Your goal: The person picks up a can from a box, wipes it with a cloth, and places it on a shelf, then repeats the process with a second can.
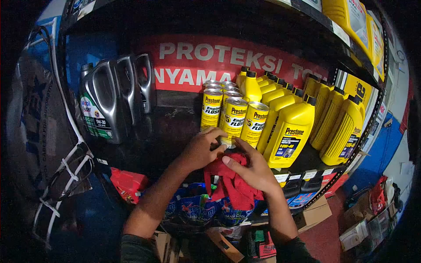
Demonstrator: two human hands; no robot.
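My left hand and my right hand both grip a red cloth at the front edge of a dark shelf. The cloth hangs down below my hands. Just above my fingers stand several yellow Prestone engine flush cans; my left fingertips reach the base of the front can. A yellow Prestone 10W-40 bottle stands right of my right hand.
Grey Mobil Super oil jugs stand at the shelf's left. More yellow bottles fill the right side. Blue coolant pouches and a red container sit on the shelf below. Cardboard boxes lie on the floor. A higher shelf holds yellow jugs.
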